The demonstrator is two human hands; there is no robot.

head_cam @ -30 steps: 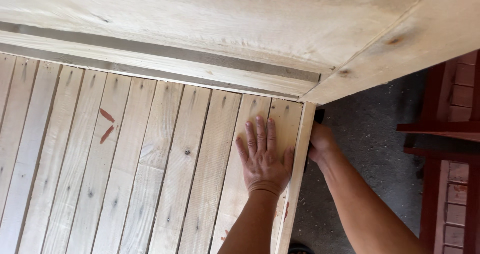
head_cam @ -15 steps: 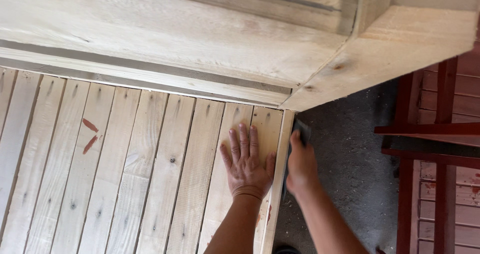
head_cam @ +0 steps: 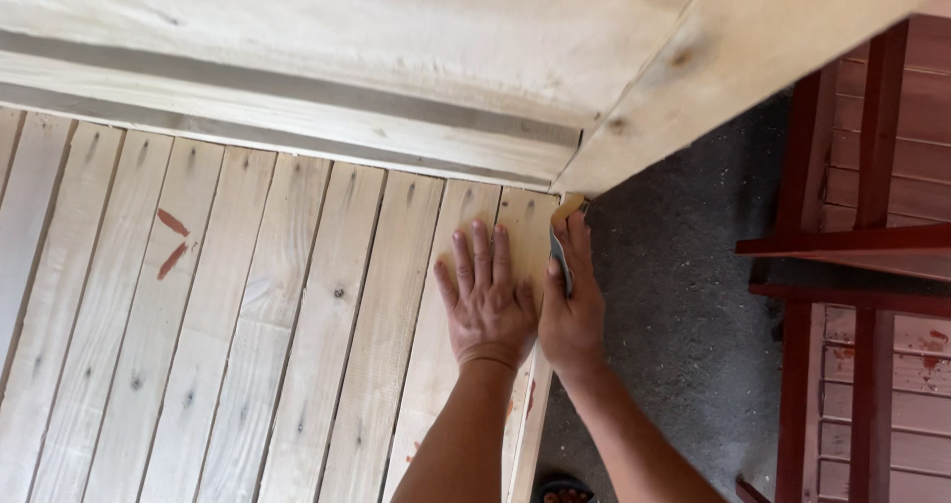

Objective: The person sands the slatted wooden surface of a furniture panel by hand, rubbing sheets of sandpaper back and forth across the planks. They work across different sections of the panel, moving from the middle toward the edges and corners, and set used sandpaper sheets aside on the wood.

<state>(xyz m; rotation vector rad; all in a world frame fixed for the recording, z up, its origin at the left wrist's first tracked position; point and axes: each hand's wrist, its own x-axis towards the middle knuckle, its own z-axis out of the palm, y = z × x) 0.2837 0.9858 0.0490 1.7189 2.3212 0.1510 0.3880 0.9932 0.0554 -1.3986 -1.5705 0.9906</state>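
Pale, unfinished pine lies under the left hand (head_cam: 487,300), its fingers spread flat and holding nothing, palm pressing on the last slats of the slatted panel (head_cam: 248,344) near its right edge; just beside it the right hand (head_cam: 573,305) has its fingers curled around a folded piece of sandpaper (head_cam: 563,235), tan on one face and grey on the other, laid against the panel's outer edge (head_cam: 540,404) close under the corner where a thick plank (head_cam: 753,57) juts out overhead; two reddish smears (head_cam: 171,240) mark the slats well to the left; beyond the edge is dark grey ground (head_cam: 674,325) and, further right, red-painted wooden frames (head_cam: 862,265). To my eye the edge is being sanded, and it would go best with the flat hand keeping the panel steady, the paper kept square to the edge, strokes running along the grain, and light pressure near the corner so the arris is not rounded unevenly.
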